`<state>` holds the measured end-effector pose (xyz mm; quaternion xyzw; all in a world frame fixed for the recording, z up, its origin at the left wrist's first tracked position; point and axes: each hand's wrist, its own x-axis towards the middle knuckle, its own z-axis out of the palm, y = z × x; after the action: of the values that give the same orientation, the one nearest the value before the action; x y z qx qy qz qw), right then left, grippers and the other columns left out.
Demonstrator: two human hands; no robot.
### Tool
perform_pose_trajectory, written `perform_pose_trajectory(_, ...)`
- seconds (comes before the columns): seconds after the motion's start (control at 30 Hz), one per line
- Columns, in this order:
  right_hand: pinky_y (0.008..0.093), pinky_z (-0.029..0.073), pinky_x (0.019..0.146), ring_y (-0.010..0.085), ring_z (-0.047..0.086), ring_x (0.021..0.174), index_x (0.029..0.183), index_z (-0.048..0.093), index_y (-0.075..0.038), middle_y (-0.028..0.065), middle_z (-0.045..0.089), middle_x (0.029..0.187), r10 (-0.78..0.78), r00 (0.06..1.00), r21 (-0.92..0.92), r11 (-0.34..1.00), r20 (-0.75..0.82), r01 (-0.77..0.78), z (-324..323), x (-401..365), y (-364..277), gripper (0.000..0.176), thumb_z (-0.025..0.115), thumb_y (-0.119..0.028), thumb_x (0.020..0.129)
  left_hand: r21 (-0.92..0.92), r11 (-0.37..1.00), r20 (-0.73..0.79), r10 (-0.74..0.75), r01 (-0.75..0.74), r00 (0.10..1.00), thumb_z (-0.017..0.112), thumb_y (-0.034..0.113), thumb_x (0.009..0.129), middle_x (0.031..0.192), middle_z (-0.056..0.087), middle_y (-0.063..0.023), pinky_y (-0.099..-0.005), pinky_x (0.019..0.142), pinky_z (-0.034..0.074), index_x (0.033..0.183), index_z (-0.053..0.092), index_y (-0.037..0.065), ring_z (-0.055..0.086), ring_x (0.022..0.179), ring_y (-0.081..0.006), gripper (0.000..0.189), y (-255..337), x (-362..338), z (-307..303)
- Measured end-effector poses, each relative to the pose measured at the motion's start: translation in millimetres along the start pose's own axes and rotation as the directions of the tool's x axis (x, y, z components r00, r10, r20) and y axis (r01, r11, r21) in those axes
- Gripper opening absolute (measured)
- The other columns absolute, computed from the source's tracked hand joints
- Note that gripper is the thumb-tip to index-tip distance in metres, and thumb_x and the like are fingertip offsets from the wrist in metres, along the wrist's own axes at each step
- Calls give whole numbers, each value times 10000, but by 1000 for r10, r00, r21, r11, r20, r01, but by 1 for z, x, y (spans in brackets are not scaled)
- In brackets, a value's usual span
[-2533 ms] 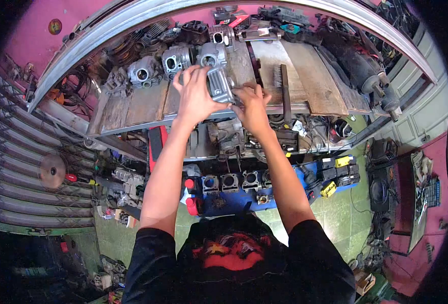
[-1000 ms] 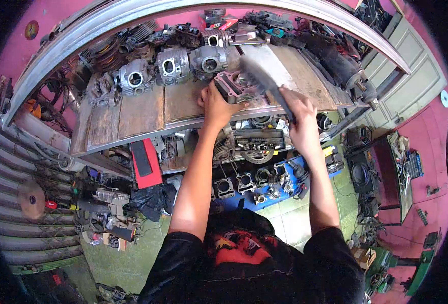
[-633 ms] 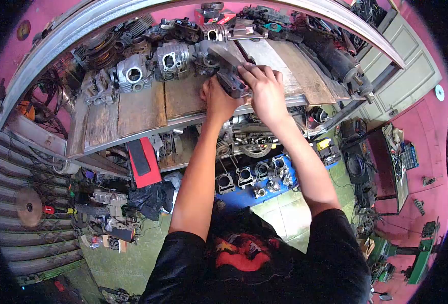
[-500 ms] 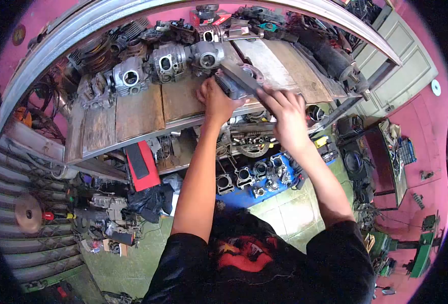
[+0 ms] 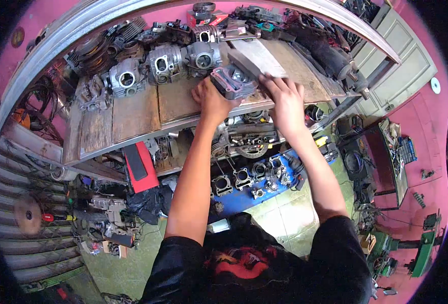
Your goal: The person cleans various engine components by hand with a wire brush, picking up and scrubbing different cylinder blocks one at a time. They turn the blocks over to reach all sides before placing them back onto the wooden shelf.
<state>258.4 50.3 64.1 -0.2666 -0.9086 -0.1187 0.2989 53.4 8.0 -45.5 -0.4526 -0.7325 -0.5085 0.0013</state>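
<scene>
Your gray metal engine part [image 5: 230, 85], with a hole in it, is near the desk's [image 5: 135, 114] front edge. Your long brush [image 5: 247, 63] slants by its far side (too blurry to tell if they touch).

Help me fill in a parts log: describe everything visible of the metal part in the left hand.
The metal part is a grey, blocky, metal-looking piece, with an opening in its upper face and pinkish-red traces on that face. The left hand grips its left side and near edge at the front of the wooden bench top; whether it rests there is unclear. A blurred brush in the right hand is close by; contact is unclear.
</scene>
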Motion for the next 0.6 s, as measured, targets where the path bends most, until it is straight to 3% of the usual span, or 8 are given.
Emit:
perform_pose_trajectory(0.07,440,429,1013,305,623,1205,1431,669,-112,70,687,1403,14,1000,67,998,17,-15,-21,-33,3,787,622,116,679,42,999,3,-14,13,1000,1031,449,527,1441,556,-225,-644,1244,129,1455,414,3,400,1435,-440,1201,-1,1,1)
perform_pose_trajectory(0.17,459,420,1022,281,607,1217,1431,654,-124,44,651,1456,23,998,-38,999,64,-21,-40,-59,-1,818,718,72,640,58,998,71,4,-8,997,1037,428,525,1454,523,-260,-663,1265,75,1465,370,-43,383,1460,-441,1245,-1,-1,-7)
perform_pose_trajectory(0.33,450,426,984,285,611,1176,1417,665,-130,32,690,1378,40,999,-87,995,-32,-43,2,-16,5,689,676,38,749,74,996,-5,-41,41,999,1030,407,543,1458,522,-249,-663,1268,65,1464,377,-37,386,1467,-418,1213,-3,1,2)
perform_pose_trajectory(0.47,450,425,995,295,608,1182,1409,669,-123,41,691,1366,55,996,7,998,-73,-55,37,19,27,713,703,39,715,83,996,-3,-44,44,999,1032,412,545,1432,543,-237,-669,1265,62,1438,410,-19,386,1470,-416,1170,10,-2,-7)
perform_pose_trajectory(0.6,456,423,1011,307,603,1196,1406,674,-120,53,686,1382,16,999,42,999,-32,-15,-2,-17,35,760,707,63,669,86,994,1,-70,70,998,1039,432,529,1402,563,-242,-671,1248,92,1403,437,-13,403,1449,-421,1151,6,-1,-4)
